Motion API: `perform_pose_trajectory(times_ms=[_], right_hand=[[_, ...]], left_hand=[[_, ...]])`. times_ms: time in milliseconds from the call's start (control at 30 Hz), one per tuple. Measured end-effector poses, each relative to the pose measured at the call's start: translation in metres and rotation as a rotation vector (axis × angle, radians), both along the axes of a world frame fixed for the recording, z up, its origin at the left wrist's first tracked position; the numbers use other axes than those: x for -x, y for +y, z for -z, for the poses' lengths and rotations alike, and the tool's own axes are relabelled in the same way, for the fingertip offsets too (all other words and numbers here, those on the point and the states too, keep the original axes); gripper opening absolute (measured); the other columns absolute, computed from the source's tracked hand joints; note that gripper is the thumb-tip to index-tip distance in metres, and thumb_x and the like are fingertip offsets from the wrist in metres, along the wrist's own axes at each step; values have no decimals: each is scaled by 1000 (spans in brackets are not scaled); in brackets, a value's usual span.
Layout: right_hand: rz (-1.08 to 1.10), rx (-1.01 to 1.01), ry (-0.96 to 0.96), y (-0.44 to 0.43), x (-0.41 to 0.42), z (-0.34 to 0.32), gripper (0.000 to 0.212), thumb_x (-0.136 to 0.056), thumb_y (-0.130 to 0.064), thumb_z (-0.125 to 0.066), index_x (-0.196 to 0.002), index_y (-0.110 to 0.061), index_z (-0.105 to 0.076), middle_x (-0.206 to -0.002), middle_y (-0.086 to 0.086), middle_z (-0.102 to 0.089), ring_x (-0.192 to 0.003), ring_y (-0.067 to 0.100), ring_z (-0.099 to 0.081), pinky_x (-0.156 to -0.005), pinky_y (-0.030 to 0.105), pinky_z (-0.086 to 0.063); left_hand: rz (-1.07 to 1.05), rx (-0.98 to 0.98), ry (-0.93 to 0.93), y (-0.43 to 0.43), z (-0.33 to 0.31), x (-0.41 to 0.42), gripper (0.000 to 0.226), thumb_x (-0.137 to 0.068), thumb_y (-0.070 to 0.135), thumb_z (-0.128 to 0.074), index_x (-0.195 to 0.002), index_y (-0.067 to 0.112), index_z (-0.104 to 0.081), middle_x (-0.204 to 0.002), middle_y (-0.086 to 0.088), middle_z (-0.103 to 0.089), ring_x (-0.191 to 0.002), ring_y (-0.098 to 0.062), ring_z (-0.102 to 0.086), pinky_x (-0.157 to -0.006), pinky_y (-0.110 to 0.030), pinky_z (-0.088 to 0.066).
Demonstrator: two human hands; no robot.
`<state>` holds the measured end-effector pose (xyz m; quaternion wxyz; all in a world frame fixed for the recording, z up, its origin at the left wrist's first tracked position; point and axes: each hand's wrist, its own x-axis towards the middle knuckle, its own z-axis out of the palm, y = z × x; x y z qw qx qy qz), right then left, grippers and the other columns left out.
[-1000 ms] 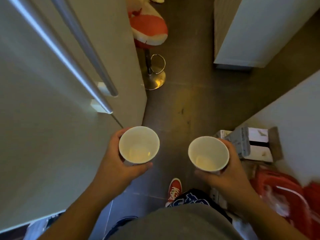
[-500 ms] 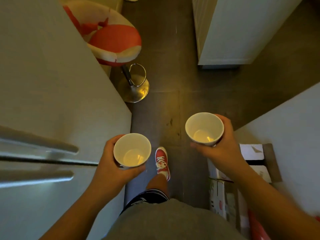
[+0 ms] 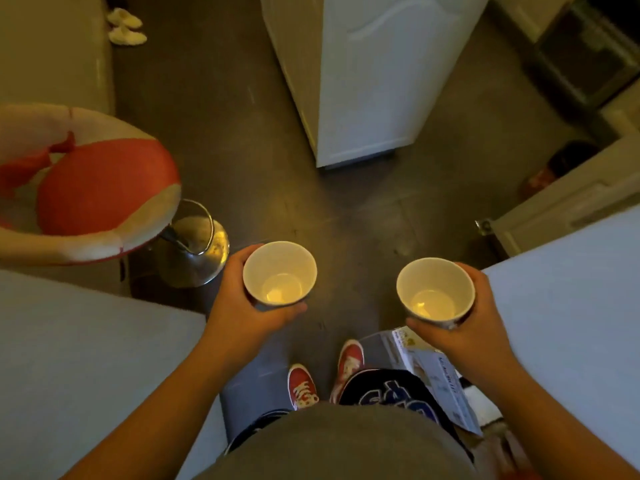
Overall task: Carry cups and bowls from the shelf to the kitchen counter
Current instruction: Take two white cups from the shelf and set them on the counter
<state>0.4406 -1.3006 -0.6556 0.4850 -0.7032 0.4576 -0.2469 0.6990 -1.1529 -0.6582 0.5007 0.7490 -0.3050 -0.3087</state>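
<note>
Your left hand [image 3: 242, 313] wraps one cup [image 3: 280, 273], thumb under its near side; your right hand [image 3: 474, 327] grips the other cup [image 3: 435, 289] likewise, both upright above the floor [image 3: 346, 209].

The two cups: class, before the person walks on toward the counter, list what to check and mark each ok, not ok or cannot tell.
1. Left hand wrapped around the left cup: ok.
2. Right hand wrapped around the right cup: ok.
3. Both cups upright, mouths up: ok.
4. Cups empty, nothing to spill: ok.
5. Floor straight ahead free of obstacles: ok; stool stands to the left, white cabinet ahead.
6. Kitchen counter in sight: cannot tell.
</note>
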Motion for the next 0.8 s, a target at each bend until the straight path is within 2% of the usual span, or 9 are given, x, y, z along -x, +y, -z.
perform_pose_trajectory(times_ms=[67, 133, 300, 367, 467, 533, 567, 667, 800], right_hand=[[50, -35, 68, -20, -1, 2, 90, -60, -42, -88, -133, -23, -40, -116, -22, -54, -102, -9, -59, -82, 15, -51], [112, -43, 134, -41, 0, 10, 87, -59, -34, -90, -131, -39, -40, -113, -35, -51, -102, -12, -57, -81, 15, -46], [169, -76, 132, -114, -17, 33, 89, -57, -36, -89, -128, -49, -37, -110, -49, -50, -104, -20, -53, -78, 11, -44], [185, -112, 130, -147, -24, 37, 88, -60, -27, -90, -125, -49, -36, -109, -45, -52, -103, -22, -53, -79, 12, -47], [201, -120, 43, -169, -43, 41, 84, -60, -5, -89, -121, -36, -39, -113, -30, -50, -100, -19, -55, -79, 16, -49], [257, -90, 73, -274, -85, 37, 83, -56, -22, -89, -118, -43, -39, -115, -30, -47, -102, -7, -56, -77, 12, -44], [227, -106, 44, -275, -90, 26, 83, -52, -33, -87, -118, -47, -38, -114, -35, -47, -103, -5, -55, -77, 10, -44], [207, -77, -9, -300, -109, 21, 85, -45, -52, -81, -117, -56, -37, -109, -52, -44, -106, -19, -49, -70, 0, -45], [228, -39, -10, -361, -159, 19, 85, -44, -58, -79, -117, -55, -37, -108, -57, -41, -106, -27, -45, -73, -5, -41]], left_hand=[[66, 10, -2, -45, 0, -14, 83, -54, 37, -83, -124, 42, -40, -116, 32, -49, -104, 22, -49, -79, -8, -46], [124, 31, -16, -91, 2, -26, 85, -59, 25, -86, -130, 32, -40, -117, 28, -50, -105, 22, -50, -76, -3, -48], [221, 32, 2, -201, 5, -54, 84, -55, 32, -84, -127, 36, -41, -118, 30, -50, -108, 18, -51, -76, 0, -46], [235, 17, 5, -232, 5, -66, 84, -53, 35, -84, -125, 41, -41, -113, 39, -51, -110, 15, -51, -75, -1, -47], [245, 21, 17, -238, 3, -77, 86, -52, 39, -85, -124, 50, -39, -109, 46, -50, -110, 15, -51, -72, -3, -50], [234, -56, 6, -333, -1, -130, 86, -52, 39, -86, -123, 53, -39, -110, 45, -50, -108, 15, -51, -73, -10, -52], [246, -57, 26, -330, -6, -131, 86, -53, 38, -85, -123, 53, -38, -110, 46, -50, -107, 16, -51, -77, -13, -50], [258, -49, 4, -341, 0, -141, 86, -55, 32, -85, -124, 49, -38, -107, 48, -49, -105, 19, -51, -83, -18, -46], [229, -77, -5, -396, 8, -180, 84, -60, 20, -86, -127, 41, -38, -114, 36, -49, -104, 18, -53, -88, -23, -47]])
